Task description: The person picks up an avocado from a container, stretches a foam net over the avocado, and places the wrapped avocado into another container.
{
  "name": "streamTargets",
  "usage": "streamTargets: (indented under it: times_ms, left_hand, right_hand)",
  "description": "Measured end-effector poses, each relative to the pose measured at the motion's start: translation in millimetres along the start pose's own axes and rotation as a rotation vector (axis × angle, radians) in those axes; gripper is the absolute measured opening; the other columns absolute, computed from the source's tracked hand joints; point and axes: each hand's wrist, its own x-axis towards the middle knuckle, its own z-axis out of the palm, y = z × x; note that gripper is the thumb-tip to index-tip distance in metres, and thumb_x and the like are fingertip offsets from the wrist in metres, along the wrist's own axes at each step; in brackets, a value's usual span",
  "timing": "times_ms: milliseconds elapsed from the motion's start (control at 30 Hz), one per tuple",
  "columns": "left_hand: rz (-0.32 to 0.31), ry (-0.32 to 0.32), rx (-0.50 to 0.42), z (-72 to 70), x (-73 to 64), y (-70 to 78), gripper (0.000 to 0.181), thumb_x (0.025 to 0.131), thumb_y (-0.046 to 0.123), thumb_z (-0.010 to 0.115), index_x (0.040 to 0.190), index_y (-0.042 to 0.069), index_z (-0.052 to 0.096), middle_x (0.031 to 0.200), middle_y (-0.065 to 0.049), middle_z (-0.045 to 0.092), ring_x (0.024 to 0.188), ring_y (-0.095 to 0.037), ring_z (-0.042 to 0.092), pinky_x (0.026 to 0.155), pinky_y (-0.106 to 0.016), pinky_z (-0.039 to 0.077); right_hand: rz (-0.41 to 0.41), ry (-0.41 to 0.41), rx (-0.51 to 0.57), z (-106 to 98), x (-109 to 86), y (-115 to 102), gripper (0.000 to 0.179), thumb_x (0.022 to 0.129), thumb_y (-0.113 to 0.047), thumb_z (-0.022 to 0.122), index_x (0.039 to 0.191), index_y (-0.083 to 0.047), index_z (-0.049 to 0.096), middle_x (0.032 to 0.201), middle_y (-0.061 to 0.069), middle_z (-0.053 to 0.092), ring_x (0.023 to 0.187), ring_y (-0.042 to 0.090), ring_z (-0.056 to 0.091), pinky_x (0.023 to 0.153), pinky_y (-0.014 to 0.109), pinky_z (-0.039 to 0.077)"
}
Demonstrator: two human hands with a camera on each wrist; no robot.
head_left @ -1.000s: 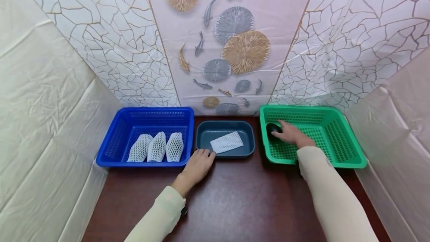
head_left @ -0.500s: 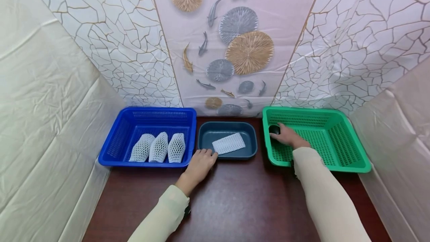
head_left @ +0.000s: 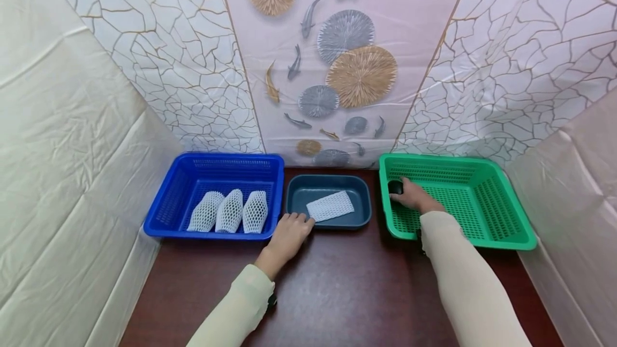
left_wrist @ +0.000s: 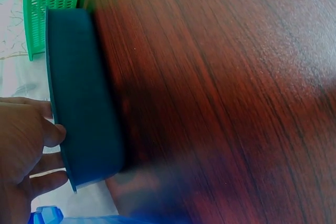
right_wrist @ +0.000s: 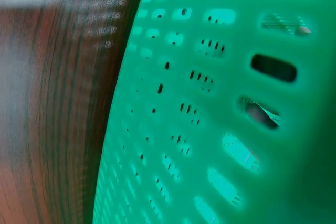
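Note:
My right hand (head_left: 415, 197) reaches into the green basket (head_left: 506, 237) and grips a dark, smooth, rounded object (head_left: 395, 187) near its left wall. How far the fingers wrap round it is partly hidden. My left hand (head_left: 291, 234) holds the front left rim of the dark blue-grey tray (head_left: 363, 197). In the left wrist view its thumb (left_wrist: 55, 134) lies against the tray's outer side, with fingers beyond the rim. A flat white foam net sleeve (head_left: 330, 206) lies in the tray. The right wrist view shows mostly the basket's perforated wall (right_wrist: 173, 103), with that hand hidden.
On the left stands a blue basket (head_left: 166, 232) with three plumped white foam nets (head_left: 228, 211) inside. All containers line the back of the brown table (head_left: 337, 288), before a patterned cloth wall (head_left: 308, 122). Pale cloth walls flank both sides.
The whole head view has shifted slightly, so things sit further right. The right hand has moved a little towards the green basket's left wall with the dark object. The left hand stays at the tray.

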Motion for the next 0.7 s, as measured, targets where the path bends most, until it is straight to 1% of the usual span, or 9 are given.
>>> streamTargets:
  times_ms: [100,200,267,367,533,633,700]
  left_hand:
    - [-0.003,-0.016,0.003,0.0,0.4,0.3,0.010,0.096,0.009,0.069,0.103,0.015,0.073,0.091,-0.005,0.072,0.082,-0.022,0.068,0.070,-0.037,0.056]
    - [-0.006,-0.031,0.012,0.0,0.8,0.8,0.011,0.095,0.010,0.070,0.105,0.016,0.073,0.093,-0.005,0.072,0.083,-0.022,0.068,0.072,-0.038,0.056]
    - [-0.007,-0.036,0.014,-0.4,1.1,1.4,0.012,0.095,0.010,0.071,0.105,0.016,0.073,0.094,-0.005,0.073,0.084,-0.022,0.068,0.072,-0.038,0.057]
    - [-0.009,-0.032,0.008,-1.4,1.2,1.8,0.013,0.094,0.010,0.072,0.106,0.016,0.073,0.094,-0.005,0.073,0.084,-0.023,0.069,0.073,-0.038,0.057]
    - [-0.012,-0.034,0.007,-1.9,1.4,1.7,0.014,0.094,0.010,0.073,0.106,0.016,0.074,0.094,-0.005,0.073,0.083,-0.022,0.069,0.073,-0.037,0.057]
    - [-0.009,-0.042,0.015,-1.6,2.0,1.3,0.014,0.094,0.011,0.073,0.107,0.017,0.074,0.095,-0.005,0.073,0.083,-0.022,0.069,0.072,-0.037,0.057]
    - [-0.007,-0.046,0.017,-1.5,2.5,1.2,0.015,0.093,0.011,0.073,0.107,0.017,0.074,0.095,-0.005,0.073,0.083,-0.022,0.069,0.072,-0.037,0.057]
  right_hand:
    - [-0.029,0.022,-0.003,1.6,1.0,1.1,0.083,0.105,-0.033,0.056,0.157,0.016,0.013,0.155,0.044,0.027,0.141,0.059,0.035,0.111,0.067,0.037]
    - [-0.064,0.041,0.009,3.5,1.4,0.3,0.076,0.104,-0.025,0.059,0.153,0.018,0.021,0.147,0.045,0.037,0.133,0.058,0.044,0.105,0.066,0.042]
    - [-0.072,0.049,0.010,3.9,0.2,-1.6,0.072,0.103,-0.020,0.060,0.151,0.019,0.023,0.143,0.045,0.039,0.129,0.057,0.046,0.102,0.065,0.044]
    - [-0.056,0.040,0.014,3.9,-1.6,-3.3,0.071,0.103,-0.015,0.059,0.153,0.017,0.020,0.146,0.046,0.032,0.132,0.059,0.042,0.104,0.066,0.043]
    - [-0.030,0.023,0.025,3.7,-5.3,-2.6,0.075,0.105,-0.015,0.056,0.157,0.014,0.011,0.154,0.047,0.014,0.140,0.062,0.027,0.109,0.070,0.036]
    - [-0.035,0.031,0.049,2.7,-7.1,-0.4,0.075,0.105,-0.015,0.055,0.156,0.015,0.010,0.154,0.048,0.011,0.141,0.064,0.024,0.112,0.071,0.032]
    - [-0.039,0.044,0.072,1.3,-8.4,1.6,0.074,0.104,-0.013,0.055,0.156,0.016,0.011,0.152,0.049,0.013,0.139,0.065,0.026,0.112,0.071,0.032]
